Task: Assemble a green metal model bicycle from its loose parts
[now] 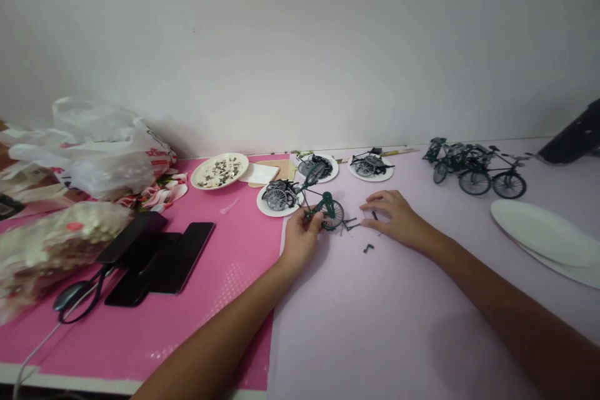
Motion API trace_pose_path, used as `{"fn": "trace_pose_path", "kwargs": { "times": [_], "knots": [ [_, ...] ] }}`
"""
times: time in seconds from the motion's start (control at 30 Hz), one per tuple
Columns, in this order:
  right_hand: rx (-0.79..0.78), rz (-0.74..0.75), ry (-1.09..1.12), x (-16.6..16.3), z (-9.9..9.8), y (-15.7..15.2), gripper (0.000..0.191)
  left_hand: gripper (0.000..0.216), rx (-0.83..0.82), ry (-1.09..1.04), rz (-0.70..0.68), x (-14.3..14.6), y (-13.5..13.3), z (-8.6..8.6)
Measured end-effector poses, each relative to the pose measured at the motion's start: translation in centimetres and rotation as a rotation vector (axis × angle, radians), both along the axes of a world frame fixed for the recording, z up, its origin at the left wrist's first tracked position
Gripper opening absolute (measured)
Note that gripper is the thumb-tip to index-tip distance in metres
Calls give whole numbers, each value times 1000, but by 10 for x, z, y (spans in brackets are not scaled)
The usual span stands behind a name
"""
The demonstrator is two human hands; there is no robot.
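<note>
My left hand (pixel 302 239) is closed around the frame of a small dark-green model bicycle (pixel 330 211), held a little tilted just above the pale table covering. Close to its wheel is a thin dark bike part (pixel 349 224), its far end near my right thumb. My right hand (pixel 394 219) has its thumb and fingers apart, and a small black piece (pixel 374 215) shows between them. Whether that piece is touched I cannot tell. On the table just below lies another small black crank-shaped part (pixel 369 249).
White plates of wheels and black parts (pixel 265 205) line the back. Assembled model bicycles (pixel 469 169) stand at right, beyond white oval plates (pixel 544 231). At left are a plate of small bits (pixel 219 172), phones (pixel 180 259), and plastic bags (pixel 103 153).
</note>
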State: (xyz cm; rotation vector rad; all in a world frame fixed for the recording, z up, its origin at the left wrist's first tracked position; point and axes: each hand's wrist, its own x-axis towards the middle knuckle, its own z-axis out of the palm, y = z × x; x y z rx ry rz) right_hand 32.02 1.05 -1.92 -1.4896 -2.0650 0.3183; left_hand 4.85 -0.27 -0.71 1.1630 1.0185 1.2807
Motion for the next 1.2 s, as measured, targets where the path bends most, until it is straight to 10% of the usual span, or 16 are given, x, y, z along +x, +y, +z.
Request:
{"fn": "trace_pose_path", "kwargs": {
  "times": [0.43, 0.77, 1.2],
  "knots": [
    [-12, 54, 207, -18, 17, -12, 24, 39, 3, 10, 4, 0, 0, 0],
    [319, 288, 238, -52, 38, -35, 14, 45, 21, 28, -34, 1, -2, -1],
    [264, 331, 308, -73, 23, -48, 12, 57, -1, 40, -214, 3, -13, 6]
  ]
}}
